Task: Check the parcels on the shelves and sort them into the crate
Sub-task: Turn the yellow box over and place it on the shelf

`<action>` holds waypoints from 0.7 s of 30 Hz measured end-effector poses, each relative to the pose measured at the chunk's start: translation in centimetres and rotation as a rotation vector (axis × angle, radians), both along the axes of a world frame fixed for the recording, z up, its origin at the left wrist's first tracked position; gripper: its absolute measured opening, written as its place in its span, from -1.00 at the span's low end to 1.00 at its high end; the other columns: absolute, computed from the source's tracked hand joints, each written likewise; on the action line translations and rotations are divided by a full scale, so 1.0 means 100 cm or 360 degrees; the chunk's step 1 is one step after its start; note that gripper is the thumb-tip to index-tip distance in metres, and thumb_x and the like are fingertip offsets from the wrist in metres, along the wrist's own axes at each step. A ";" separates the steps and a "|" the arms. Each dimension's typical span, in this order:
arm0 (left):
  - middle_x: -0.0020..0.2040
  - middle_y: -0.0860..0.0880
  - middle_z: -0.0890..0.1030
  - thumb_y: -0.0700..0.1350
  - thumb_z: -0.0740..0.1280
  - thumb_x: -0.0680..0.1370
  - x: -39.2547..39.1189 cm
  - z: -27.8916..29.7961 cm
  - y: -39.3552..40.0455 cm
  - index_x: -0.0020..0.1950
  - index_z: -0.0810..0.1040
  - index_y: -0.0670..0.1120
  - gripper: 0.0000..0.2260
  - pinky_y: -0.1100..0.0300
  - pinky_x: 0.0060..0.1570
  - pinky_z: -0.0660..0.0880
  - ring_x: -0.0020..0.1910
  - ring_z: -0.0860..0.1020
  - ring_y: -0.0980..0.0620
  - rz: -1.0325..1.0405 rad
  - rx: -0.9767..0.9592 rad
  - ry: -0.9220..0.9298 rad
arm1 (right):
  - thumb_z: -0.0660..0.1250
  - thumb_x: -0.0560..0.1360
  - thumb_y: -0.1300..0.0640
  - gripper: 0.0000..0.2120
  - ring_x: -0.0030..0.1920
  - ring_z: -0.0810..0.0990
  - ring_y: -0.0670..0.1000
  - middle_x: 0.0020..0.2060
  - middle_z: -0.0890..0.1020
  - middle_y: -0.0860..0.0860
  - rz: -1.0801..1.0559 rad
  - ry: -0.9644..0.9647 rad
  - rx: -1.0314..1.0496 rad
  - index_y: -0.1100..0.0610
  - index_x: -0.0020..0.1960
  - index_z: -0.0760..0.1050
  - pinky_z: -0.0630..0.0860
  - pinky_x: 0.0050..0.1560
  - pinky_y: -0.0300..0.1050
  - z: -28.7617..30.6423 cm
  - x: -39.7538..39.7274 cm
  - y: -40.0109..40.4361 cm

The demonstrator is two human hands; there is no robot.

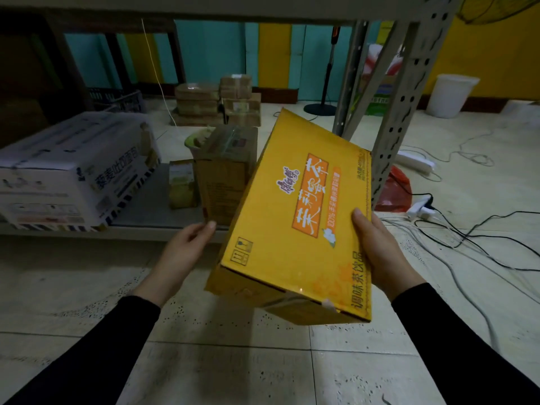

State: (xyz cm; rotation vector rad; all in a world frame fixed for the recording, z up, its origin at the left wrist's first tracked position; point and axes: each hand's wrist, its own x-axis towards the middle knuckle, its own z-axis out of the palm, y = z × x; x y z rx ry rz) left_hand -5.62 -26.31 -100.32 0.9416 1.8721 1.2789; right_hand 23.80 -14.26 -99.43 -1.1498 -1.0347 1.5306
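- While our right hand (377, 252) grips the yellow box (295, 217) by its right edge, it hangs tilted before the shelf (163, 217).
- Our left hand (184, 249) hovers relaxed, fingers straight, just beside the box's left side.

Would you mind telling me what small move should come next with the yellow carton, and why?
Probably bring the left hand onto the near left edge of the yellow carton. Only the right hand grips it, at its right edge, and it hangs tilted in the air in front of the shelf, while the left hand is open and just clear of it. Two hands would steady it for checking.
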 end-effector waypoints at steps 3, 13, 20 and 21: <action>0.23 0.03 0.64 0.48 0.29 0.40 -0.004 -0.017 -0.006 0.32 0.56 0.08 -0.35 -0.05 0.16 0.53 0.20 0.60 -0.03 -0.0183 -0.0228 -0.0323 | 0.22 0.67 -0.10 -0.59 -0.01 0.74 0.18 0.13 0.71 0.14 0.0056 -0.0007 -0.0048 0.04 0.45 0.42 0.65 -0.12 0.08 0.007 0.011 0.007; 0.13 -0.12 0.69 0.20 0.28 0.54 0.017 -0.002 0.001 0.29 0.61 0.00 -0.57 -0.13 0.20 0.53 0.11 0.67 -0.12 -0.0140 0.0028 -0.0850 | 0.29 0.61 -0.19 -0.50 0.23 0.62 0.11 0.29 0.60 0.09 -0.0162 -0.0501 0.0353 0.07 0.44 0.42 0.55 0.12 0.05 0.031 0.019 0.008; 0.00 -0.14 0.70 0.03 0.34 0.59 0.004 0.039 0.011 0.18 0.60 -0.11 -0.73 0.02 -0.04 0.58 -0.04 0.66 -0.11 0.0131 0.0334 -0.0573 | 0.25 0.52 -0.25 -0.33 0.32 0.48 -0.05 0.33 0.50 -0.07 -0.0166 -0.0577 0.0909 0.07 0.53 0.37 0.44 0.30 -0.01 0.060 0.003 -0.021; -0.02 -0.12 0.70 0.02 0.35 0.59 0.006 0.042 0.012 0.12 0.61 -0.09 -0.78 0.03 -0.03 0.58 -0.03 0.65 -0.11 0.0148 0.0355 -0.0530 | 0.24 0.47 -0.29 -0.28 0.32 0.48 -0.07 0.33 0.48 -0.10 -0.0050 -0.0503 0.0868 0.04 0.54 0.35 0.43 0.30 -0.04 0.060 -0.002 -0.025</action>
